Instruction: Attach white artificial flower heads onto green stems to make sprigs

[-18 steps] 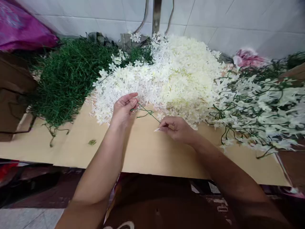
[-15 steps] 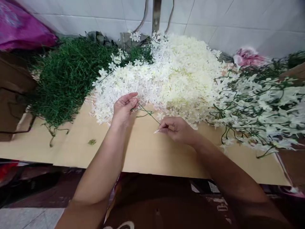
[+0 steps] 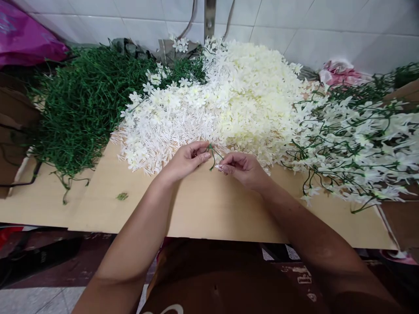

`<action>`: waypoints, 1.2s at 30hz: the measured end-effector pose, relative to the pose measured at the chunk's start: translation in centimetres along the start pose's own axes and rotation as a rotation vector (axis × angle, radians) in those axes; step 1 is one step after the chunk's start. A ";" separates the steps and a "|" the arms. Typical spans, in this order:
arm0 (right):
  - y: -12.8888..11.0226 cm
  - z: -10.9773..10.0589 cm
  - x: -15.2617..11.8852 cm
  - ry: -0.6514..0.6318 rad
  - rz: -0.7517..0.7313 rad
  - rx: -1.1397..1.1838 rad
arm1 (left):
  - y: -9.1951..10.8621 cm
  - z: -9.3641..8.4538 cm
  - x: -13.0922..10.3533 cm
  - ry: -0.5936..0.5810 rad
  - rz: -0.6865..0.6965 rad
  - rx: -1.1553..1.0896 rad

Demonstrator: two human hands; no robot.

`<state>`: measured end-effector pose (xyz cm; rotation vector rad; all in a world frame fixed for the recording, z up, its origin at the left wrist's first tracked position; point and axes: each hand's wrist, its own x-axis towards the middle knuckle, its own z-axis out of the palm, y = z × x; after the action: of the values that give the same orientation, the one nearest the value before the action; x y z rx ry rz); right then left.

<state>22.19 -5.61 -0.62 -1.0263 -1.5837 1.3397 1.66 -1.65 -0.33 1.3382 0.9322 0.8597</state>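
Note:
Over the bare front of the board, my left hand (image 3: 193, 159) pinches a thin green artificial stem (image 3: 212, 158) with forked ends. Close beside it on the right, my right hand (image 3: 241, 168) is closed, with a small white piece (image 3: 218, 167) showing at its fingertips, probably the base of an artificial flower. One tip of the stem reaches those fingers; whether it touches the white piece I cannot tell. Just beyond both hands lies a large heap of white and cream artificial flowers (image 3: 255, 104).
At the left is a heap of green stems (image 3: 88, 100). White flowers on green stems (image 3: 356, 148) are piled at the right. A small green scrap (image 3: 122, 196) lies on the tan board (image 3: 209, 213). A magenta bag (image 3: 29, 35) and tiled wall (image 3: 294, 26) stand behind.
My left hand has moved right and slightly down, closer to my right hand, bringing the green stem with it. My right hand has shifted only a little, and the view has tilted slightly.

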 end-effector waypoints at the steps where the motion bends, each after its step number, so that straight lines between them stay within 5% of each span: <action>1: 0.0 0.0 0.0 -0.007 0.005 0.007 | 0.0 0.1 0.0 0.001 0.032 0.033; 12: -0.2 -0.1 -0.3 0.006 -0.066 -0.074 | -0.3 -0.6 0.1 0.155 0.311 0.228; 21: -1.5 -4.0 -0.6 0.014 -0.018 -0.098 | 1.8 -1.6 -1.7 -0.104 0.450 0.553; 26: -0.6 -3.5 -0.3 0.034 0.048 -0.297 | 0.8 -2.0 -1.4 0.180 0.321 0.618; 29: -0.4 -2.9 -0.2 0.040 0.006 -0.389 | 0.0 -1.0 -0.9 0.273 0.313 0.693; 36: -0.3 -2.7 -0.2 0.095 -0.050 -0.364 | -0.3 4.2 0.0 0.109 0.217 1.127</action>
<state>24.74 -4.90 0.00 -1.2373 -1.8076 0.9722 5.51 -3.30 -0.64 2.3956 1.4662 0.5453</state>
